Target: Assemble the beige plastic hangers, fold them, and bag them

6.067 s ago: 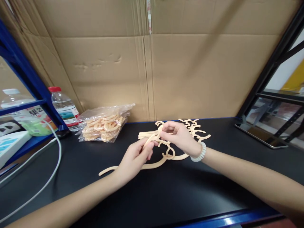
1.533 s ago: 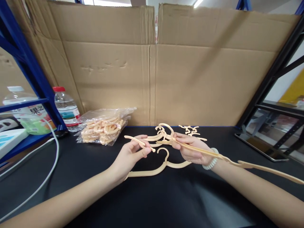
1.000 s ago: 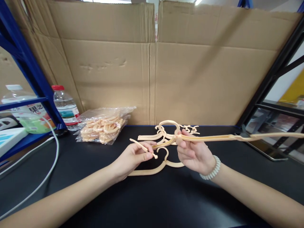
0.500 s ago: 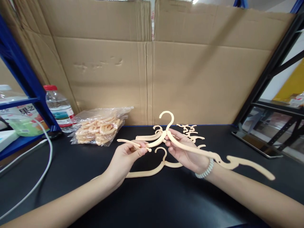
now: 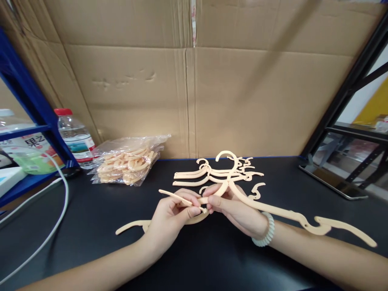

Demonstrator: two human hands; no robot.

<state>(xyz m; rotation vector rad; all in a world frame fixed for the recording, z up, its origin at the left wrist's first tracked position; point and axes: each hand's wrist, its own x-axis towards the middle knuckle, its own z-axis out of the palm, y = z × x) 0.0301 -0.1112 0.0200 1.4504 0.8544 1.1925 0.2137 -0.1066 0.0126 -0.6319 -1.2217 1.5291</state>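
A cream plastic folding hanger [image 5: 273, 208] is held up in front of me, its hook uppermost and its long arm reaching right above my forearm. My right hand [image 5: 239, 212] is closed on its shorter left arm, just below the hook. My left hand [image 5: 174, 214] pinches a thin cream hanger piece [image 5: 174, 196] against the end of that arm; whether the two are joined is hidden by my fingers. Behind my hands another cream hanger [image 5: 133, 225] lies on the black table, partly covered. Farther back lie several stacked hangers [image 5: 190, 182].
Small curved hanger pieces [image 5: 257, 190] lie behind my right hand. A clear bag of hanger parts [image 5: 127, 163] is at the back left, beside a red-capped water bottle [image 5: 75, 139]. A white cable [image 5: 59, 218] curves along the left; a dark tablet [image 5: 332, 182] lies right. Cardboard [image 5: 121, 101] walls the back.
Both hands have come lower and nearer with the hanger, which has shifted right. My right hand has moved from behind the hook joint to grip the left arm close to my left fingers.
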